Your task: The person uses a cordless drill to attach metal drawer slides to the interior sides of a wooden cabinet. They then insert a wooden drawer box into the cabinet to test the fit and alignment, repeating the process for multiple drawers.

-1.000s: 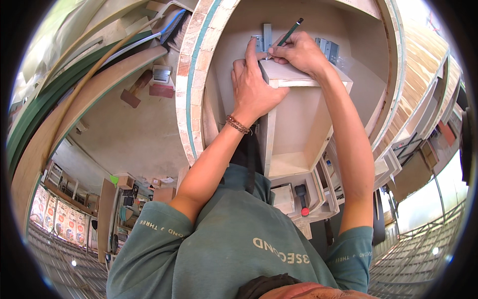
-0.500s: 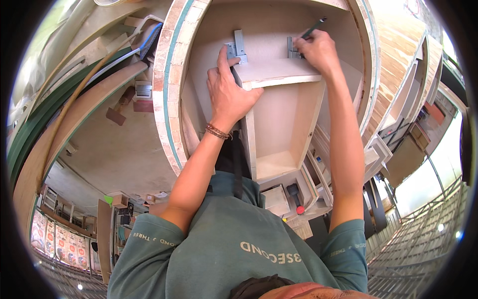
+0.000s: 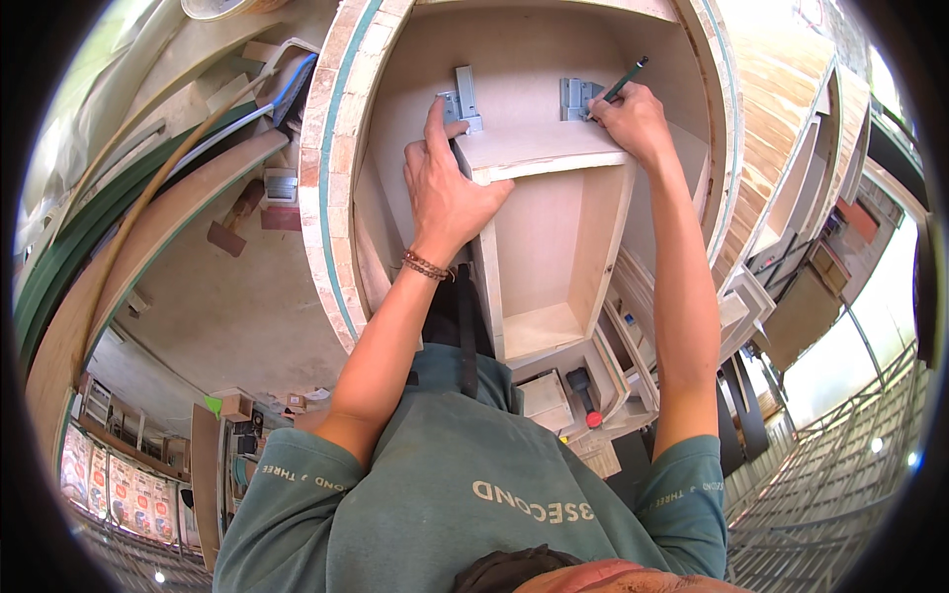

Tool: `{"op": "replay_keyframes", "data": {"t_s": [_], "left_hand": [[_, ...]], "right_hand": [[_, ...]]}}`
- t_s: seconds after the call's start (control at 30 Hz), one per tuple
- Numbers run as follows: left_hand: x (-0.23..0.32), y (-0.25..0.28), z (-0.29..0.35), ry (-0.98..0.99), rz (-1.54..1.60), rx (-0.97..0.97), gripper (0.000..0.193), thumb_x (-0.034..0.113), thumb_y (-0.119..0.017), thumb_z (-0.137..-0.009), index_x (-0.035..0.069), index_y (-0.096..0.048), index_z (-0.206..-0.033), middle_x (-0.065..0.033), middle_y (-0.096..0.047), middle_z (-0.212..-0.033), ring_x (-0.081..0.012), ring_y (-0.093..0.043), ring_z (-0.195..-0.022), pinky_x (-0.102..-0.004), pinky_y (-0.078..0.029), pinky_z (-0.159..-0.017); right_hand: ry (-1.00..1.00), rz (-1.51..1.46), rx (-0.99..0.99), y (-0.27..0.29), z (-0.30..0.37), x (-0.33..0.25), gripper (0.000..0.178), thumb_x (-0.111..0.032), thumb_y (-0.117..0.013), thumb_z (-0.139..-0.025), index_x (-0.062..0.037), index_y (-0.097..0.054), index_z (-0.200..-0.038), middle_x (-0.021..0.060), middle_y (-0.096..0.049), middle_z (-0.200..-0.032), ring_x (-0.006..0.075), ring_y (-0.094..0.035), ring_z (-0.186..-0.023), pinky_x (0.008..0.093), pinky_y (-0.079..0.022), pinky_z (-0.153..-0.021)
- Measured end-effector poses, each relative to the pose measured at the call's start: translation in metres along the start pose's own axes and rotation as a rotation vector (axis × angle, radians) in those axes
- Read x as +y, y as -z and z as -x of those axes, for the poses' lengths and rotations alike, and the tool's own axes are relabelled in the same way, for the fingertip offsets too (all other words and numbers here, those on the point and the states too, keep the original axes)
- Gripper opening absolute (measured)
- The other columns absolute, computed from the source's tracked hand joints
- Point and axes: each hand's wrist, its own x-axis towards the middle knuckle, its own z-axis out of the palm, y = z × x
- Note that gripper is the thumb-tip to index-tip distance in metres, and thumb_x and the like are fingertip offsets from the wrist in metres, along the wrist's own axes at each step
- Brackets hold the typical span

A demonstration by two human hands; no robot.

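Observation:
My left hand (image 3: pixel 450 188) grips the near left corner of a pale wooden drawer box (image 3: pixel 539 148), thumb over its edge. Its index finger reaches up against a grey metal bracket (image 3: pixel 465 99), which stands beside the box on a wooden panel. A second metal bracket (image 3: pixel 574 100) sits beyond the box's right end. Beside that bracket, my right hand (image 3: pixel 636 119) pinches a dark green pencil (image 3: pixel 626 79), tilted with its upper end to the far right. The pencil's point is low by the bracket, mostly hidden by the fingers; contact cannot be made out.
A curved wooden cabinet wall (image 3: pixel 341 148) with a teal strip surrounds the work. Below the box lies a dark tool with a red end (image 3: pixel 585 397). More curved wooden pieces (image 3: pixel 781 128) stand at the right. Bent boards and a long cane (image 3: pixel 148 188) lean at the left.
My right hand with the pencil has come slightly nearer, uncovering more of the right bracket. My left hand keeps its hold on the box. The whole view has shifted slightly.

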Motion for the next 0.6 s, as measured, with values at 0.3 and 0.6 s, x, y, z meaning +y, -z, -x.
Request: {"op": "replay_keyframes", "data": {"t_s": [0.3,0.6], "left_hand": [[0.0003,0.0008,-0.0004,0.004,-0.008,-0.012,0.113,0.024,-0.084,-0.064,0.004,-0.022,-0.156,-0.01,-0.064,-0.133,-0.0344,-0.05,-0.112,-0.045,-0.039,-0.107],[0.0011,0.0014,0.0005,-0.004,-0.01,0.005,0.113,0.024,-0.084,-0.064,0.004,-0.022,-0.157,-0.0101,-0.064,-0.132,-0.0348,-0.05,-0.112,-0.0453,-0.039,-0.107]], "right_hand": [[0.021,0.053,-0.008,0.0031,0.0044,-0.0083,0.025,-0.024,-0.073,-0.083,-0.0014,-0.075,-0.093,0.0208,-0.075,-0.093,0.0378,-0.071,-0.095,0.0435,-0.054,-0.089],[0.044,0.028,-0.012,0.0046,0.0082,-0.007,0.024,-0.023,-0.073,-0.083,-0.0029,-0.077,-0.095,0.0211,-0.075,-0.095,0.038,-0.071,-0.098,0.0438,-0.054,-0.09]]}}
